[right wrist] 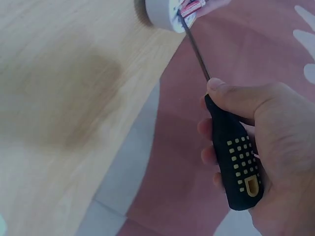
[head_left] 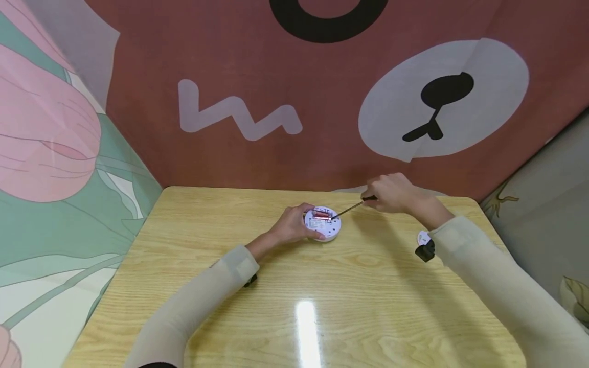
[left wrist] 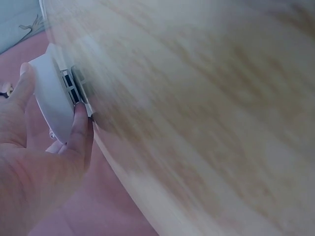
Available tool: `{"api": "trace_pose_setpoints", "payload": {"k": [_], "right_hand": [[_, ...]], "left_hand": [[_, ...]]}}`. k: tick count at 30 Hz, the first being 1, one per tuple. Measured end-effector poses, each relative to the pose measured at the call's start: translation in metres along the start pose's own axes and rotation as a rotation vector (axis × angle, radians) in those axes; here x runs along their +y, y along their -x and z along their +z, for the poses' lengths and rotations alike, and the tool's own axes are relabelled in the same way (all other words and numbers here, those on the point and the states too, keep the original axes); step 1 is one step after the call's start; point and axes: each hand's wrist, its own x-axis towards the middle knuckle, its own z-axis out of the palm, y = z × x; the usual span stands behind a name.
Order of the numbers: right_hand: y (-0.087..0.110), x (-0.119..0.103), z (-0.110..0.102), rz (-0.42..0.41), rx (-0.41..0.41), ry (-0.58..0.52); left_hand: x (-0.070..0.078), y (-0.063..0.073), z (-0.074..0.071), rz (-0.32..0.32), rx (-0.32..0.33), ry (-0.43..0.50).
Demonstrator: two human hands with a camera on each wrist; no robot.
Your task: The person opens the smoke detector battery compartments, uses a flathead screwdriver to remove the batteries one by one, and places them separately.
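My left hand (head_left: 292, 225) grips a round white device that looks like a smoke detector (head_left: 327, 233), thumb on one side and fingers on the other. Its back faces up in the head view, with a red battery (head_left: 321, 215) in it. In the left wrist view the white casing (left wrist: 48, 98) is tilted, with dark slots along its side. My right hand (head_left: 390, 194) holds a screwdriver (right wrist: 234, 152) by its black, yellow-dotted handle, thumb near the shaft. The screwdriver's tip meets the device's back beside the battery; exactly what it touches is too small to tell.
The wooden table (head_left: 276, 306) spreads below both arms. A small white round piece (head_left: 423, 237) lies to the right, partly hidden by a black object (head_left: 425, 251) at the right sleeve. A printed reddish-brown cloth (head_left: 239, 163) hangs just behind the table's far edge.
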Motion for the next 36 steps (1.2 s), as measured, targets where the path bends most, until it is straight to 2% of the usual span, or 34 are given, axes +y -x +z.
{"api": "trace_pose_setpoints", "payload": {"k": [8,13,18,28,36], "right_hand": [[0.016,0.007,0.022,0.043,0.08,-0.147],[0.023,0.013,0.04,0.031,0.122,-0.254],[0.03,0.016,0.06,0.024,0.187,-0.295],[0.042,0.012,0.086,0.153,0.184,-0.481],[0.046,0.011,0.103,0.185,0.212,-0.641]], "left_hand": [[-0.001,-0.001,-0.001,-0.007,-0.014,0.0],[-0.001,-0.002,-0.001,-0.002,-0.014,-0.008],[-0.001,-0.002,-0.002,-0.013,-0.019,0.009],[-0.001,-0.002,-0.003,-0.016,-0.023,0.017],[-0.002,-0.003,-0.002,-0.007,-0.016,0.011]]}}
